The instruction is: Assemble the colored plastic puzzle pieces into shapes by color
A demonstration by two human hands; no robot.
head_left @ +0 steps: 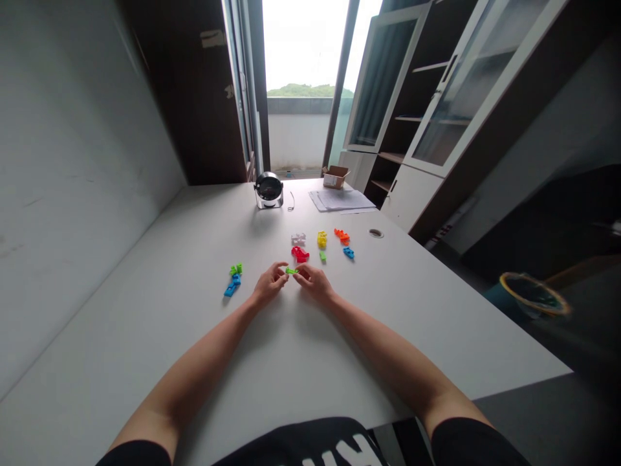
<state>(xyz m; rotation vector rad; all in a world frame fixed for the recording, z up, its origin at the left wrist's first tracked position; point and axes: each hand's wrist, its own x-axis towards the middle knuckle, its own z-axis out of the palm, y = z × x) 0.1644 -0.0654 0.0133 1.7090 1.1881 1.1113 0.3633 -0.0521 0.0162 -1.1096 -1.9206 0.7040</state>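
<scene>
A small bright green plastic piece (291, 270) is held between my two hands, just above the white table. The fingertips of my left hand (270, 283) close around its left end. At its right end, the thumb and fingers of my right hand (313, 282) pinch it. Just beyond my hands lies a pile of red pieces (299, 254). To the left of my left hand are green pieces (236, 268) touching blue pieces (232, 286). Its finer shape is too small to make out.
Farther back sit white pieces (298, 239), yellow pieces (322, 239), orange pieces (342, 235), another green piece (323, 256) and a blue piece (348, 253). A round black lamp-like device (268, 189), papers (342, 200) and an open cardboard box (336, 177) stand along the far side of the table (169, 310).
</scene>
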